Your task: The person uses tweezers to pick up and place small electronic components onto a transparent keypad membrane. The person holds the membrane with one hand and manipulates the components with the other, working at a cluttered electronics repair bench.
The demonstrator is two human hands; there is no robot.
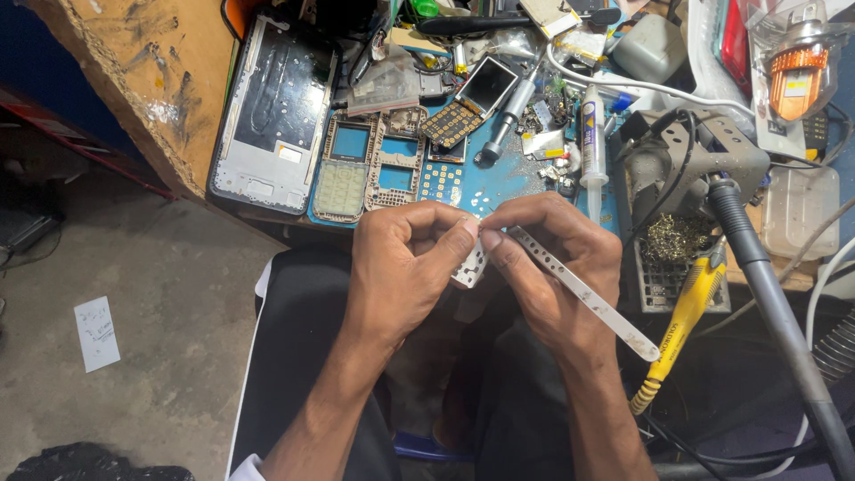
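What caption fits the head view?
Left hand holds a small white part; right hand holds tweezers over a cluttered repair bench.

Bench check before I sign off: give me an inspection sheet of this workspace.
Surface: blue work mat, crowded with parts.
Job's things: small white phone part; flat metal tool.
Clutter: phone frames, large back housing, glue tube, brass wool.
Grippers: left hand pinches the part; right hand holds the tool against it.
Cables: white cable; yellow-handled soldering iron in its stand.
Surroundings: concrete floor, paper slip.
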